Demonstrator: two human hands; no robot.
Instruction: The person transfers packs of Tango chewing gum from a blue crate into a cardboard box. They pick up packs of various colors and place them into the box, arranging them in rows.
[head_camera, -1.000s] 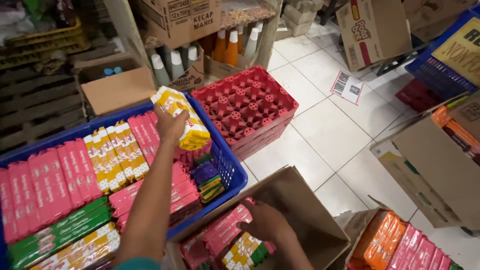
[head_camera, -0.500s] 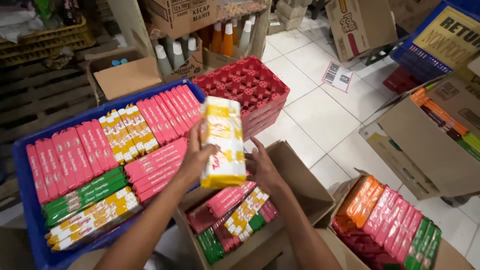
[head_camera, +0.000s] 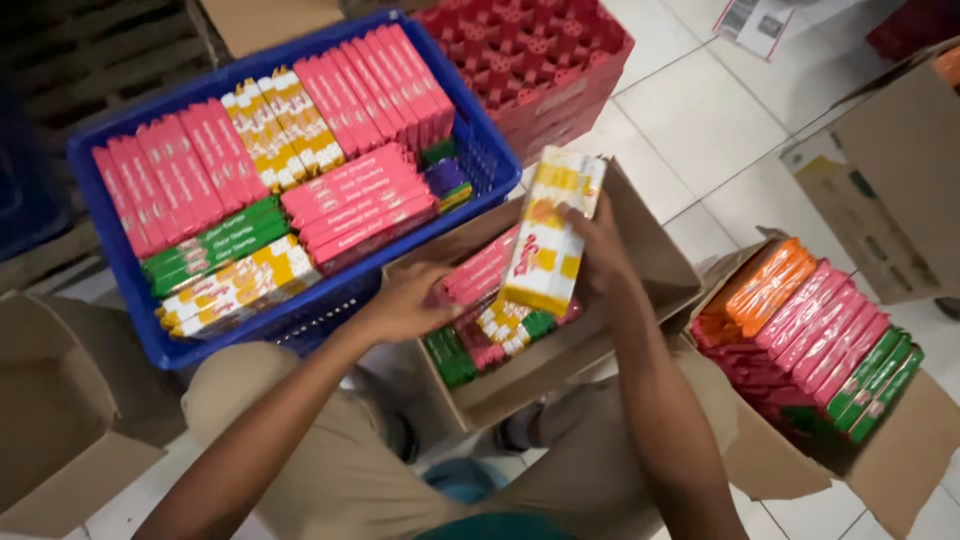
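Observation:
My right hand (head_camera: 598, 243) grips a long yellow-and-white snack packet (head_camera: 552, 235), held tilted over an open cardboard box (head_camera: 650, 260) that contains pink, yellow and green packets (head_camera: 480, 335). At the box's left edge, my left hand (head_camera: 408, 303) rests with its fingers curled on the pink packets inside. Behind and to the left stands a blue plastic crate (head_camera: 120, 270) filled with rows of pink, yellow and green packets.
A red plastic crate (head_camera: 560, 60) stands behind the blue one. On the right, another cardboard box (head_camera: 900, 440) holds orange, pink and green packets. An open carton (head_camera: 60, 400) is at the left, a further carton (head_camera: 880, 180) at the right, on white floor tiles.
The yellow packet passed from my left hand to my right hand and came down over the box. My left hand dropped to the box's left edge. The view tilted downward.

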